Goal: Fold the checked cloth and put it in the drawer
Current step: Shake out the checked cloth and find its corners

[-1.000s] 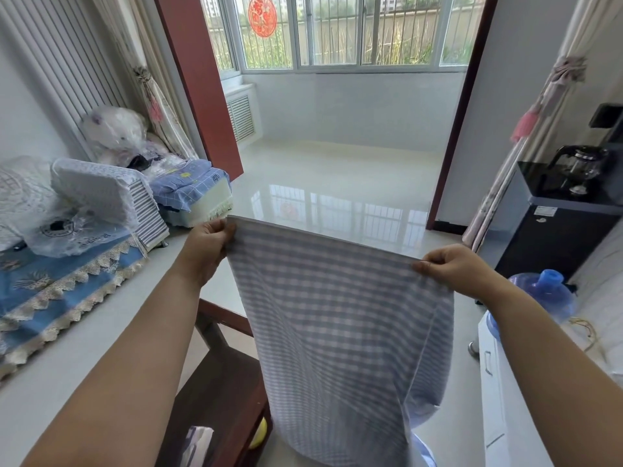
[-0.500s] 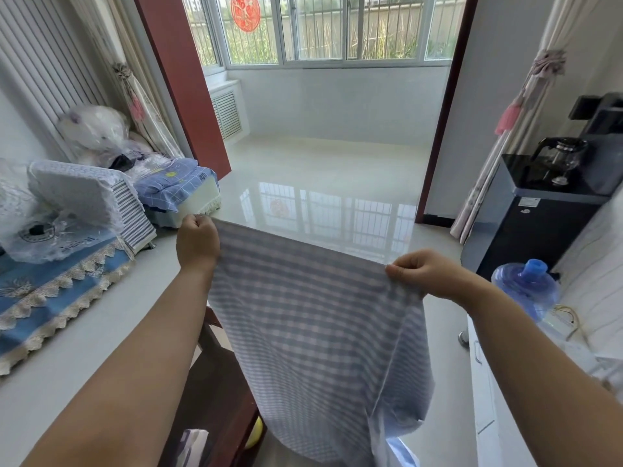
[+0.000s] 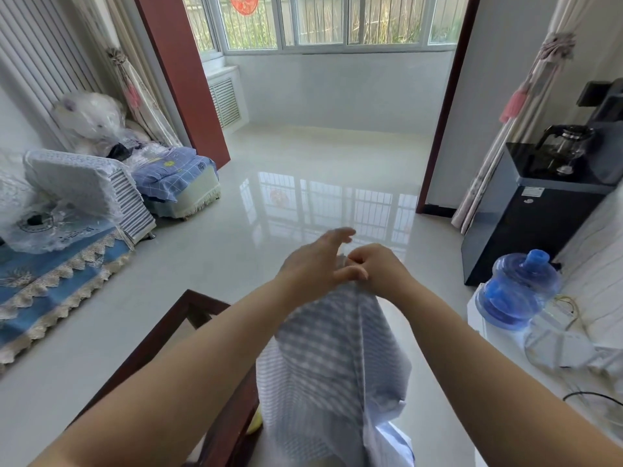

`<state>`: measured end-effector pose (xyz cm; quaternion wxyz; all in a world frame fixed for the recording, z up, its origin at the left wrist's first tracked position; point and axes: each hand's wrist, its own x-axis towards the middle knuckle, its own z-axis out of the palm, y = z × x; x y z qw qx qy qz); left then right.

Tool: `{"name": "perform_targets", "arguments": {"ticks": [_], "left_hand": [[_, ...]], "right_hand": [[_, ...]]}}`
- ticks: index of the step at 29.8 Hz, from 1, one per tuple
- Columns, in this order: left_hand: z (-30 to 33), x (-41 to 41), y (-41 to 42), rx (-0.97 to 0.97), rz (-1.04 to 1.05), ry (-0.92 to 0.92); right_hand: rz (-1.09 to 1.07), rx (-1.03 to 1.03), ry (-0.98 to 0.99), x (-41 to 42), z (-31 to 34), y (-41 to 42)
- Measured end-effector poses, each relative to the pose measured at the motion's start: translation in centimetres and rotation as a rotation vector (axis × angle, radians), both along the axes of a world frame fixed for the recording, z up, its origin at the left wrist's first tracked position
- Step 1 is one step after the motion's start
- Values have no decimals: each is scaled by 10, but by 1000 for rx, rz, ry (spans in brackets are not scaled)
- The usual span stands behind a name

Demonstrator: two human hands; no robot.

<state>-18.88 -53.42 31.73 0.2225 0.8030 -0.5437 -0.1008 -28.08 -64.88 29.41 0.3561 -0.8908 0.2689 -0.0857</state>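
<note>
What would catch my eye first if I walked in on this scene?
Front and centre, two hands meet in mid-air: the right hand pinches the top of a checked cloth that hangs down doubled, and the left hand is beside it with fingers spread. To the right, a blue water jug lies near a black cabinet with a glass kettle on top.

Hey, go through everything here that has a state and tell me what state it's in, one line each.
checked cloth: hanging doubled over in the air, top corners brought together, not yet in a drawer
right hand: pinching the cloth's top corners
left hand: fingers spread, against the cloth's top, blurred
water jug: upright, capped
glass kettle: standing on the black cabinet
</note>
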Motion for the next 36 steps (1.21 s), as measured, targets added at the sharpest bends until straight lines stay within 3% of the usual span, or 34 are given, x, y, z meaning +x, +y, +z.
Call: {"name": "perform_targets", "arguments": {"ticks": [2, 4, 11, 15, 20, 24, 30, 36], "left_hand": [[2, 3, 1, 80, -84, 247], [1, 6, 2, 120, -125, 313], [-4, -2, -4, 356, -163, 130], [-9, -8, -1, 347, -122, 52], [-13, 1, 5, 328, -61, -85], [-7, 17, 12, 274, -62, -119], [11, 47, 25, 157, 10, -64], [17, 67, 44, -71, 13, -7]], "right_hand": [[67, 90, -47, -7, 2, 2], [107, 119, -56, -11, 2, 5], [78, 200, -21, -17, -12, 6], [-4, 309, -92, -21, -19, 3], [86, 364, -108, -29, -36, 0], [151, 196, 73, -37, -63, -2], [290, 152, 436, -46, -94, -5], [332, -208, 786, -58, -119, -23]]}}
